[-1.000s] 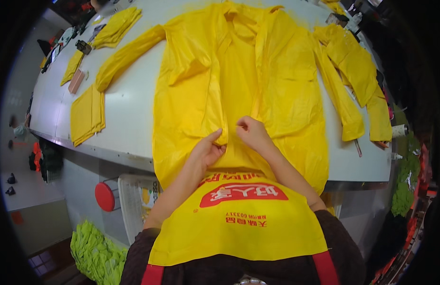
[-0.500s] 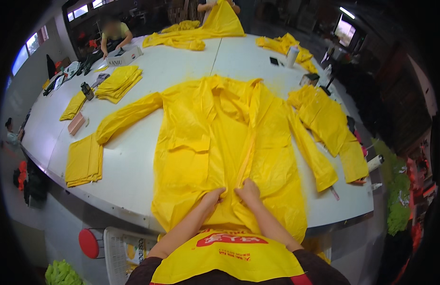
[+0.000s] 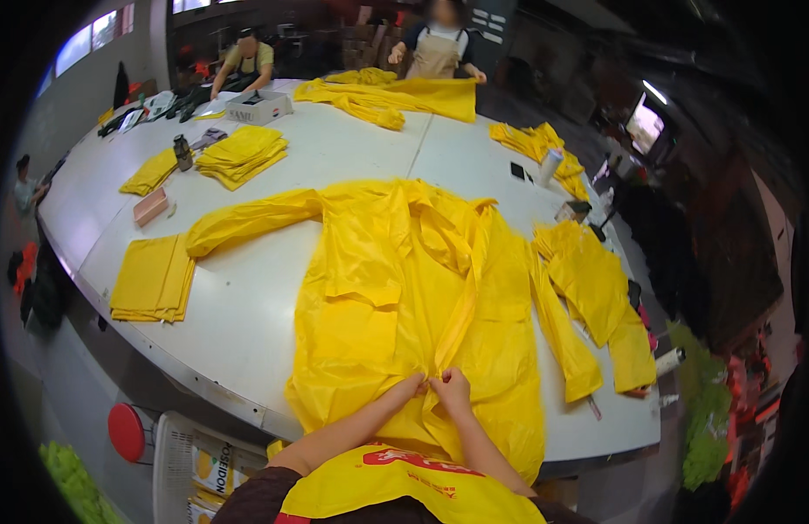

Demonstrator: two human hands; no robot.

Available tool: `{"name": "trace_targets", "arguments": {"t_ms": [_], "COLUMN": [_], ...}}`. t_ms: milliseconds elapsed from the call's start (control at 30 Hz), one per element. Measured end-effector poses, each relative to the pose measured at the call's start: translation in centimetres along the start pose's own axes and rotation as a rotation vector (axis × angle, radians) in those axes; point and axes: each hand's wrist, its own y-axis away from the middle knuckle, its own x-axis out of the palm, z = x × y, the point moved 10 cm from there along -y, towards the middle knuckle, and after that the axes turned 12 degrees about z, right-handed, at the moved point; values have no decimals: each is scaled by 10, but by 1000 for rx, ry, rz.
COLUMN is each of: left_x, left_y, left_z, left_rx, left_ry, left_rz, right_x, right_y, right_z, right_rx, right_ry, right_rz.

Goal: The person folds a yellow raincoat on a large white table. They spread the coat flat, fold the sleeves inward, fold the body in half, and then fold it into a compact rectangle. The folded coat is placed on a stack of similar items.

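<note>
From here I read the yellow jacket (image 3: 363, 323) over the near edge of the desk (image 3: 243, 341) as creased, plastic-looking sheeting with a soft gloss, and the desk's top as smooth, faintly shiny. By the far edge sits a matt cardboard carton (image 3: 258, 107); below the near edge, a plastic basket (image 3: 166, 454).

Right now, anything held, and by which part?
Shiny yellow long-sleeved jacket: left hand and right hand pinch its front opening edges, toward the hem.

Bright windows (image 3: 97, 33) pierce a pale wall (image 3: 150, 52), and a red stool (image 3: 126, 431) stands on gray floor (image 3: 81, 375).
</note>
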Motion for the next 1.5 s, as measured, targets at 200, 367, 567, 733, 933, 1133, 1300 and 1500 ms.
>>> {"name": "trace_targets", "arguments": {"t_ms": [200, 367, 567, 733, 933, 1133, 1300, 1500], "left_x": [41, 32, 35, 19, 33, 23, 47, 46], "left_y": [8, 2, 2, -27, -9, -21, 4, 17], "left_z": [-25, -25, -39, -1, -17, 2, -38, -49], "left_rx": [-5, 53, 60, -32, -93, -154, -33, -67], "left_ry": [-71, 103, -8, 85, 372, 535, 669, 574], "left_rz": [125, 141, 58, 179, 33, 26, 224, 6], "right_x": [-6, 1, -21, 13, 0, 27, 22, -3], "right_y": [4, 5, 53, 60, 44, 35, 37, 42], "right_z": [-3, 8, 86, 101, 50, 3, 8, -11], "right_rx": [-51, -8, -522, -723, -273, 61, 43, 86], "right_ry": [-282, -803, 322, 284, -321, -1070, -1320, -1172], "right_rz": [70, 116, -78, 50, 111, 137, 207, 74]}}
